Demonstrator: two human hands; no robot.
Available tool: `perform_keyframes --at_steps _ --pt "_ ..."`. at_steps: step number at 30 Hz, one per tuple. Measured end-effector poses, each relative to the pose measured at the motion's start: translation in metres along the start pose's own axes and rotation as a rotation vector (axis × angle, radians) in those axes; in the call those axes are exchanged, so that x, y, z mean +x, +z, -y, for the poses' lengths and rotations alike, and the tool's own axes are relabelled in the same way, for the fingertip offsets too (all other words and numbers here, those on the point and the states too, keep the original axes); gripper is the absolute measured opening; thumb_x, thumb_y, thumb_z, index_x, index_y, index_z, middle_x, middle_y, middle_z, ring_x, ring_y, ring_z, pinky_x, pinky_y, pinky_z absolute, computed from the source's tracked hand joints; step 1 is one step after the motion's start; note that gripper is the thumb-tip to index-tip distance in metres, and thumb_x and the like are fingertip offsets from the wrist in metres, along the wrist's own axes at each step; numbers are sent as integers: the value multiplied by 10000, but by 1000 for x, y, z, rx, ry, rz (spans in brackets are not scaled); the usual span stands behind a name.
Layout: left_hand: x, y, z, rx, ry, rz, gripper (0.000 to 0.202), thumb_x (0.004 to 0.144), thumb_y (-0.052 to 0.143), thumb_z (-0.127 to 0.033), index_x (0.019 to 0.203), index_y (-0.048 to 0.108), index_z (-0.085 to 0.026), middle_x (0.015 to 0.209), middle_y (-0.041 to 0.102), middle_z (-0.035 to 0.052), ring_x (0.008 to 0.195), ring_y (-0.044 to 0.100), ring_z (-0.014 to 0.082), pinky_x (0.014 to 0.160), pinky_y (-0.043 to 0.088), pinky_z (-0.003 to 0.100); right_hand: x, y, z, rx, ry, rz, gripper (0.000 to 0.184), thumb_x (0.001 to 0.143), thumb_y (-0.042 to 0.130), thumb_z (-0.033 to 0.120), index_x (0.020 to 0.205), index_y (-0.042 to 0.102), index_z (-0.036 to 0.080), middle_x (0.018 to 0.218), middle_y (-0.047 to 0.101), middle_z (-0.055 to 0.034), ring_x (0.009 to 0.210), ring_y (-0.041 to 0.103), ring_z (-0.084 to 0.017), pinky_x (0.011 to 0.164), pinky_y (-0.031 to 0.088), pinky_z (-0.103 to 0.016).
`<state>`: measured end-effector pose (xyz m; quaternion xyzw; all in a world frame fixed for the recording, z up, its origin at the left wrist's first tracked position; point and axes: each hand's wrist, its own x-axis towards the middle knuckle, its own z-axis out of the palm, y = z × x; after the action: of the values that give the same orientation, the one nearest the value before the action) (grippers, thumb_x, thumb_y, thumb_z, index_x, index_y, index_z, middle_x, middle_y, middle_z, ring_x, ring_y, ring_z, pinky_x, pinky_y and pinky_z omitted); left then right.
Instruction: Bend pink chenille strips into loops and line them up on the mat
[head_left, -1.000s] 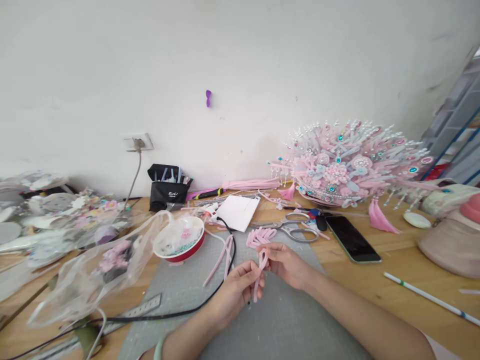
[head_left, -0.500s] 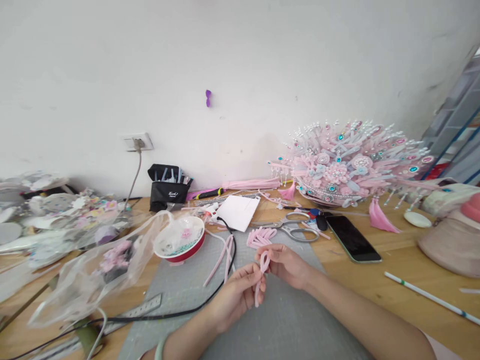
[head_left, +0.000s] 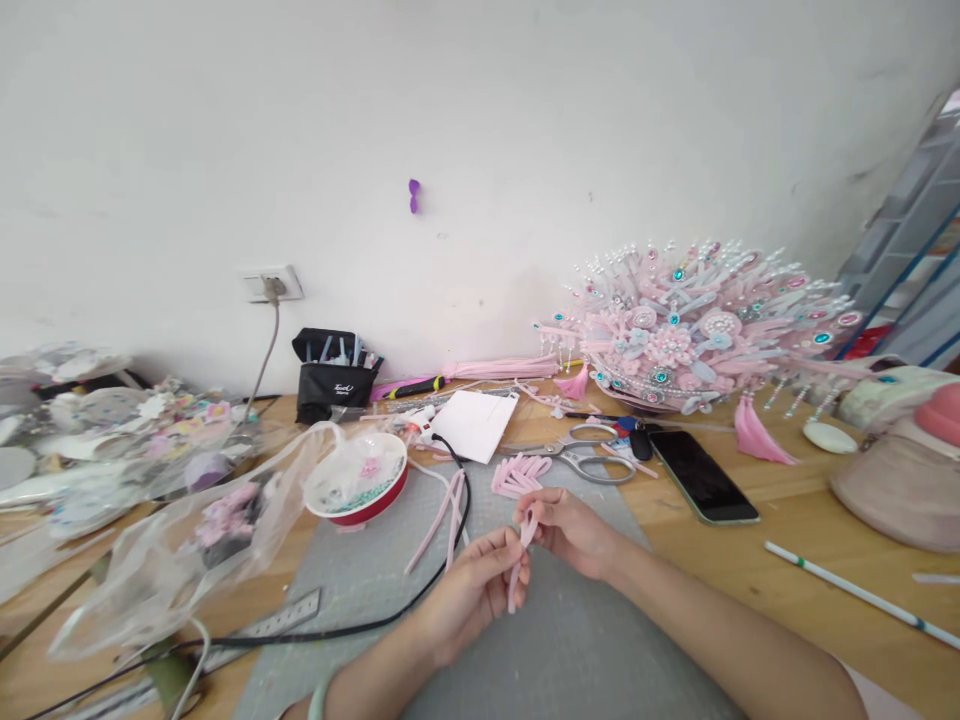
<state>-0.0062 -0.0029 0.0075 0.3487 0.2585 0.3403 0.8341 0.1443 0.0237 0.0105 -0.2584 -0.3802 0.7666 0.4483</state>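
Observation:
A pink pipe cleaner (head_left: 528, 527), bent into a narrow loop, is held above the grey cutting mat (head_left: 585, 650). My left hand (head_left: 487, 572) pinches it below the loop, with a tail hanging down past the fingers. At the loop's upper right, the fingers of my right hand (head_left: 561, 525) are closed on it. Just beyond my hands lies a small pile of folded pink pieces (head_left: 519, 475). Several straight pink strips (head_left: 442, 525) rest on the mat to the left, beside a black cable (head_left: 397, 610).
Grey-handled scissors (head_left: 581, 457), a white card (head_left: 474, 425) and a phone (head_left: 703, 475) lie behind my hands. A red-and-white bowl (head_left: 360, 512) of beads stands left, near a plastic bag (head_left: 157, 570). A pink beaded headdress (head_left: 675, 340) sits at the back right.
The loop looks narrower and slightly turned, with the right fingers shifted a little on it. Both hands stay in nearly the same place; the view has moved slightly.

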Motion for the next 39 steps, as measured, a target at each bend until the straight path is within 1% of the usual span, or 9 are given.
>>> perform_keyframes --at_steps 7,14,19,23,28,31,33,36,39 --pt "0 2 -1 30 11 -23 190 757 583 -264 650 524 -118 605 539 2 448 468 52 466 319 177 2 -1 -3 -1 -21 -41 279 541 750 369 620 651 121 535 517 26 464 369 -48 497 282 -188" --pt "-1 4 -1 104 40 -49 199 749 584 -281 646 521 -123 627 542 15 491 485 71 472 323 186 4 -4 -6 -41 -7 -50 244 591 717 348 597 638 117 458 448 44 449 338 -54 485 261 -193" --pt "0 6 -3 191 134 -122 237 720 602 -339 631 513 -138 626 526 9 557 479 98 535 358 211 4 0 -4 -61 -8 -112 245 619 691 363 713 648 141 603 546 14 500 405 -68 519 296 -208" --pt "4 4 -4 278 211 -245 275 693 609 -385 603 508 -146 628 523 1 555 454 100 536 343 214 4 4 -2 -228 -17 -102 236 619 686 359 645 619 134 570 524 25 508 404 -77 527 289 -217" --pt "7 -1 -1 379 193 -286 266 710 583 -382 600 501 -154 615 518 -7 556 435 107 537 327 217 6 2 -1 -510 -74 -168 279 642 653 397 561 572 142 499 448 46 498 360 -84 512 269 -224" --pt "7 -2 -4 493 288 -391 261 706 579 -394 608 511 -163 567 470 -32 537 392 102 530 304 210 7 -2 -2 -655 -92 -158 330 681 604 435 526 539 152 469 398 50 480 338 -85 489 247 -224" --pt "7 -2 -10 559 356 -433 253 705 576 -403 630 522 -167 551 446 -43 537 379 104 533 297 209 6 -4 -3 -747 -89 -110 332 698 588 434 523 539 155 474 407 44 477 341 -86 484 244 -224" --pt "5 -1 -18 628 329 -388 250 701 577 -390 613 520 -163 559 469 -36 557 400 111 546 300 213 3 -3 -5 -919 -66 -34 303 717 574 399 541 560 152 501 457 28 496 373 -96 495 263 -227" --pt "6 -1 -21 675 257 -358 239 693 576 -368 598 519 -157 567 492 -28 553 405 111 535 291 214 0 -1 -7 -1000 -41 -21 272 715 575 371 563 574 145 519 484 23 511 399 -102 503 282 -228"
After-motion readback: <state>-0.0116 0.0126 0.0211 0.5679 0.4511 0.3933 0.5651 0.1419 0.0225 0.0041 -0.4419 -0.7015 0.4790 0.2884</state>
